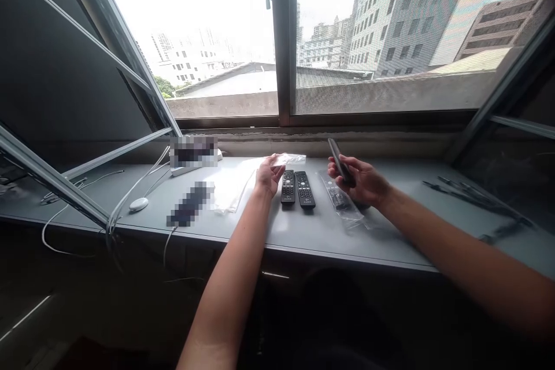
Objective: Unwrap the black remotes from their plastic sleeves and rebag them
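Observation:
My right hand [362, 180] grips a black remote control [339, 161], tilted up above the grey ledge [303, 231]. My left hand [269, 174] pinches a clear empty plastic bag [289, 158] that trails to the right over the ledge. Two bare black remotes [297, 188] lie side by side between my hands. Another remote still inside a clear bag [342, 202] lies just under my right hand.
A flat stack of clear bags [232, 191] lies left of my left hand. Further left are a white mouse [139, 204], white cables [130, 196] and two blurred items. Dark cable ties [472, 196] lie at the right. A window frame [284, 40] rises behind.

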The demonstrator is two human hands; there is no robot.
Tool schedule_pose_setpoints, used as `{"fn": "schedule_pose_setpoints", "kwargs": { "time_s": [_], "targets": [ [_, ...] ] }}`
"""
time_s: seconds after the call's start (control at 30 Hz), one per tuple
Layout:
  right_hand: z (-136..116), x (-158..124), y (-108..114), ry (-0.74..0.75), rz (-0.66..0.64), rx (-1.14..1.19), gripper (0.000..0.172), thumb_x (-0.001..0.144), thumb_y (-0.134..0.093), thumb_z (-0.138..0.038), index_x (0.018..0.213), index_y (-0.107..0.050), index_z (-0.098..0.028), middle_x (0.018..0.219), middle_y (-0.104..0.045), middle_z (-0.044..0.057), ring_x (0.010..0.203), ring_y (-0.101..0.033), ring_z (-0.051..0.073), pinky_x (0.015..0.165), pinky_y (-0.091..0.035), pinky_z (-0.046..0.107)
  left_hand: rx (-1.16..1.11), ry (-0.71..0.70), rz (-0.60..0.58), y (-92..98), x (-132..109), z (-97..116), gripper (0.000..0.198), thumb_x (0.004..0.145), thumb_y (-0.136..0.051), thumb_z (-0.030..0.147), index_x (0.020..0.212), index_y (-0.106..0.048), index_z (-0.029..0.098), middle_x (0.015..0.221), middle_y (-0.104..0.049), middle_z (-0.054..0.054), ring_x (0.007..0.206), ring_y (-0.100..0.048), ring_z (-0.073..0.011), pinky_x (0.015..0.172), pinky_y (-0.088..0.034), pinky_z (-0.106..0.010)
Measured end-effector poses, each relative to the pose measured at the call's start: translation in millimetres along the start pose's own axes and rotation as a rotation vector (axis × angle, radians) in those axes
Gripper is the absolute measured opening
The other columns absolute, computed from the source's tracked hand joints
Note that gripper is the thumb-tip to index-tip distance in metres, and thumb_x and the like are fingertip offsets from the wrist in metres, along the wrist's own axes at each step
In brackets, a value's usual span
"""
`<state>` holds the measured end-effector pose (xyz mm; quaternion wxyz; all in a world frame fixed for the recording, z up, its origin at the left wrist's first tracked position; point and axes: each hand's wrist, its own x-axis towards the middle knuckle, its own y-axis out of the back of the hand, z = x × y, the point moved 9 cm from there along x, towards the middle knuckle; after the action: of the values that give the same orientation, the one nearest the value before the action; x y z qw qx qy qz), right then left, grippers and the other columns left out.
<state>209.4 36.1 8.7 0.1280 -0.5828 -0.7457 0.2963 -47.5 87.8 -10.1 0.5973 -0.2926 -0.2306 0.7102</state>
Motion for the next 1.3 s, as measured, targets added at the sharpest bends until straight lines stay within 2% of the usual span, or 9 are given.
{"fn": "schedule_pose_setpoints", "kwargs": {
  "time_s": [0.1, 0.23, 0.37, 0.53, 0.67, 0.87, 1.03, 1.13, 1.3],
  "targets": [
    [3.7, 1.2, 0.2, -0.045, 0.018, 0.067, 0.023, 0.112, -0.055, -0.034, 0.123, -0.071, -0.022, 0.11, -0.079, 0.013, 0.076, -0.072, 0.019, 0.039, -0.053, 0.02, -0.006, 0.002, -0.002, 0.1, -0.3, -0.2, 0.013, 0.098, -0.075, 0.018, 0.11, -0.073, 0.014, 0.106, -0.083, -0.011, 0.074, -0.076, -0.0113, 0.068, -0.063, -0.019],
    [4.6, 2.7, -7.5, -0.046, -0.083, 0.152, 0.033, 0.116, -0.04, -0.036, 0.125, -0.068, -0.021, 0.088, -0.071, 0.008, 0.056, -0.056, 0.015, 0.035, -0.048, 0.021, -0.006, 0.007, 0.011, 0.9, -1.4, -0.5, 0.011, 0.099, -0.075, 0.018, 0.108, -0.074, 0.013, 0.106, -0.083, -0.013, 0.074, -0.076, -0.012, 0.068, -0.063, -0.019],
    [8.6, 2.5, -8.0, -0.075, -0.097, 0.178, 0.026, 0.111, -0.054, -0.033, 0.128, -0.068, -0.02, 0.082, -0.065, 0.006, 0.06, -0.058, 0.017, 0.04, -0.056, 0.024, -0.011, 0.004, 0.016, 1.2, -0.7, -1.0, 0.006, 0.099, -0.075, 0.018, 0.103, -0.074, 0.013, 0.104, -0.083, -0.013, 0.076, -0.077, -0.0138, 0.067, -0.064, -0.02],
    [12.1, 1.6, -2.0, -0.076, 0.002, 0.114, 0.029, 0.101, -0.064, -0.016, 0.129, -0.07, -0.02, 0.096, -0.075, 0.009, 0.076, -0.072, 0.019, 0.061, -0.07, 0.028, -0.013, -0.001, 0.022, 2.4, 1.7, -1.6, 0.006, 0.1, -0.074, 0.018, 0.1, -0.073, 0.012, 0.103, -0.082, -0.014, 0.075, -0.077, -0.0137, 0.067, -0.063, -0.021],
    [6.0, 2.5, 3.2, 0.045, 0.026, -0.066, 0.044, 0.091, -0.072, -0.005, 0.13, -0.074, -0.027, 0.101, -0.08, 0.006, 0.092, -0.08, 0.022, 0.075, -0.072, 0.031, -0.012, 0.002, 0.028, 2.7, 1.8, -1.7, 0.005, 0.1, -0.073, 0.017, 0.099, -0.073, 0.012, 0.102, -0.082, -0.013, 0.075, -0.077, -0.0133, 0.067, -0.063, -0.021],
    [-10.2, 5.5, -1.7, 0.375, -0.071, -0.361, 0.054, 0.077, -0.099, -0.029, 0.127, -0.08, -0.032, 0.101, -0.081, 0.002, 0.102, -0.08, 0.025, 0.1, -0.065, 0.044, -0.004, -0.001, 0.033, 1.9, 0.0, -1.1, 0.006, 0.1, -0.072, 0.017, 0.097, -0.072, 0.012, 0.102, -0.082, -0.013, 0.072, -0.075, -0.0123, 0.067, -0.064, -0.021],
    [-27.8, -5.7, -11.4, 0.663, -0.079, -0.594, 0.034, 0.073, -0.104, -0.043, 0.1, -0.088, -0.032, 0.125, -0.079, 0.005, 0.128, -0.07, 0.031, 0.115, -0.055, 0.049, 0.004, -0.003, 0.02, 2.0, 0.8, -1.1, 0.006, 0.101, -0.072, 0.018, 0.099, -0.072, 0.013, 0.102, -0.082, -0.012, 0.072, -0.076, -0.0123, 0.066, -0.064, -0.02],
    [-29.5, -12.6, -20.7, 0.696, -0.125, -0.706, 0.03, 0.077, -0.101, -0.051, 0.098, -0.09, -0.032, 0.141, -0.075, 0.008, 0.14, -0.063, 0.035, 0.118, -0.054, 0.052, 0.002, -0.002, 0.017, 3.1, 2.2, -1.7, 0.006, 0.1, -0.073, 0.019, 0.099, -0.073, 0.013, 0.101, -0.082, -0.012, 0.072, -0.076, -0.0124, 0.067, -0.064, -0.02],
    [-26.5, -15.3, -26.0, 0.659, -0.135, -0.755, 0.038, 0.078, -0.101, -0.054, 0.107, -0.09, -0.032, 0.136, -0.08, 0.008, 0.149, -0.059, 0.037, 0.129, -0.042, 0.057, 0.011, 0.001, 0.027, 5.4, 3.2, -2.6, 0.007, 0.1, -0.074, 0.02, 0.1, -0.074, 0.013, 0.099, -0.082, -0.013, 0.072, -0.075, -0.0124, 0.067, -0.064, -0.02]
  ]
}}
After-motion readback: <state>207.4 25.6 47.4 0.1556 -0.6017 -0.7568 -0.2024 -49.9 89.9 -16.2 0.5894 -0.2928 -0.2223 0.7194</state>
